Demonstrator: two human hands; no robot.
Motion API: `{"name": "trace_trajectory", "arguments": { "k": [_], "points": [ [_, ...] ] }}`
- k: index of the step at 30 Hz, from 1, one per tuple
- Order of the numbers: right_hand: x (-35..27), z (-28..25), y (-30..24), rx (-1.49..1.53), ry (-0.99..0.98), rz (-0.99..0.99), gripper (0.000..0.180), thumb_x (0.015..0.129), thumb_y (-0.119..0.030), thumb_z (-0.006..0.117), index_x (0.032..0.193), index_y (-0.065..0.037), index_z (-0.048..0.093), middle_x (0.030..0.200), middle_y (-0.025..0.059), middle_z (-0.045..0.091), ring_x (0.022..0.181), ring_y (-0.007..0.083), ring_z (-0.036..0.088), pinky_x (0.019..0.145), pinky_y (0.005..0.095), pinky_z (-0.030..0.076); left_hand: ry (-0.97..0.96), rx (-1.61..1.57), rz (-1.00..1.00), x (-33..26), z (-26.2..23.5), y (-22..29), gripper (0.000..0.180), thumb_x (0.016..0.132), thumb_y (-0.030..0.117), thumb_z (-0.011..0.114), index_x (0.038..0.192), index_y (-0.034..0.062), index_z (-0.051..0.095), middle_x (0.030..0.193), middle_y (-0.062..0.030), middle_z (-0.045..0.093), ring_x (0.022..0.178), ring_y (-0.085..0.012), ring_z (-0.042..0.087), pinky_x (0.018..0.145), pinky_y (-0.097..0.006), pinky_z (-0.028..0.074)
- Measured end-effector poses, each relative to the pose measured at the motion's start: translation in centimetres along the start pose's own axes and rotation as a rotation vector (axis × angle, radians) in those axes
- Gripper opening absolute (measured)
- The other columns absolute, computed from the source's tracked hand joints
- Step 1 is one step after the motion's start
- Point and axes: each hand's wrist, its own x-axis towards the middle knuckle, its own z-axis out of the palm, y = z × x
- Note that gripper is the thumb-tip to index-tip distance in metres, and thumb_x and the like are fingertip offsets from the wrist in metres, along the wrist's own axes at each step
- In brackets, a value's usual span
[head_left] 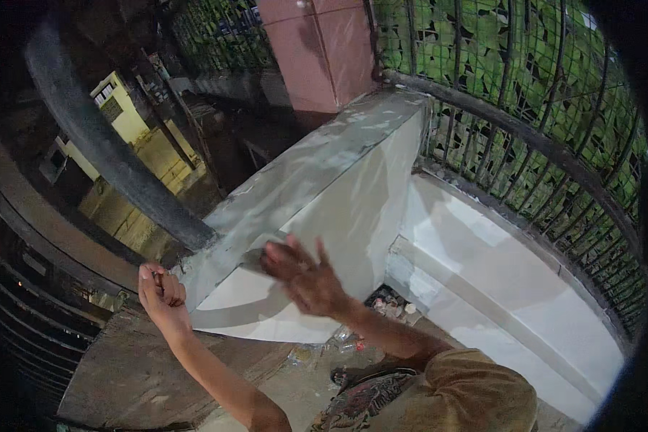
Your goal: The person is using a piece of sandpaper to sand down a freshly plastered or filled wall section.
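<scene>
My left hand [162,291] is raised at the left end of a low wall, beside the foot of a dark round post [155,205]. Its fingers are curled in, and whatever they may hold is hidden. Over the wall's upper edge is my right hand [306,277], smeared by motion, with a couple of fingers sticking up. A small flat greyish patch [253,259] shows by its fingertips; I cannot make out whether it is held. The low wall [353,216] has a rough grey top and a pale, smooth inner face with shadows across it.
A pink pillar [317,54] rises behind the wall. Black railings [554,151] with mesh and green leaves run along the right, above a white stepped wall [511,273]. Rubble [392,306] and litter lie in the corner below. A brown board-like surface [144,367] is at lower left.
</scene>
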Motion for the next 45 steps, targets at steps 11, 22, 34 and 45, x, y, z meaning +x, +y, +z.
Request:
{"name": "trace_trajectory", "arguments": {
  "k": [11, 22, 34, 45],
  "points": [
    [-0.4, -11.2, 13.9, -0.261, 0.746, 0.417, 0.059, 0.113, -0.039, 0.025, 0.159, -0.004, 0.037, 0.167, 0.0162, 0.034, 0.159, 0.0367, 0.020, 0.126, 0.0615, -0.002, -0.009, 0.012, -0.035, 0.0, 0.2, 0.3, 0.034, 0.110, 0.037, 0.055, 0.095, 0.0063, 0.056, 0.058, 0.0075, 0.026, 0.050, -0.0043, 0.018, 0.047, -0.029, 0.014],
    [2.3, -9.3, 8.2, -0.228, 0.030, 0.015, 0.058, 0.098, -0.016, 0.054, 0.155, -0.013, 0.046, 0.163, 0.0093, 0.042, 0.154, 0.0239, 0.035, 0.124, 0.0692, -0.003, 0.002, 0.041, -0.016, 0.0, -0.7, 0.1, 0.032, 0.110, 0.035, 0.054, 0.095, 0.0063, 0.057, 0.058, 0.0074, 0.028, 0.049, -0.0043, 0.019, 0.047, -0.028, 0.015],
    [5.2, -11.7, 11.3, -0.436, 0.209, 0.074, 0.027, 0.104, -0.026, 0.056, 0.124, -0.010, 0.067, 0.128, 0.0112, 0.066, 0.125, 0.0297, 0.060, 0.122, 0.0689, 0.015, -0.008, 0.014, -0.030, -0.1, 0.3, 0.0, 0.033, 0.110, 0.036, 0.054, 0.097, 0.0058, 0.058, 0.059, 0.0080, 0.027, 0.049, -0.0039, 0.019, 0.047, -0.027, 0.015],
    [5.3, -16.9, 15.3, -0.343, 0.037, 0.249, 0.040, 0.106, -0.039, 0.054, 0.133, -0.014, 0.069, 0.141, 0.0072, 0.065, 0.135, 0.0259, 0.057, 0.127, 0.0615, 0.011, -0.028, 0.020, 0.004, 0.0, 0.4, -0.4, 0.032, 0.110, 0.034, 0.056, 0.097, 0.0054, 0.060, 0.059, 0.0071, 0.030, 0.051, -0.0037, 0.021, 0.048, -0.027, 0.016]
  ]
}}
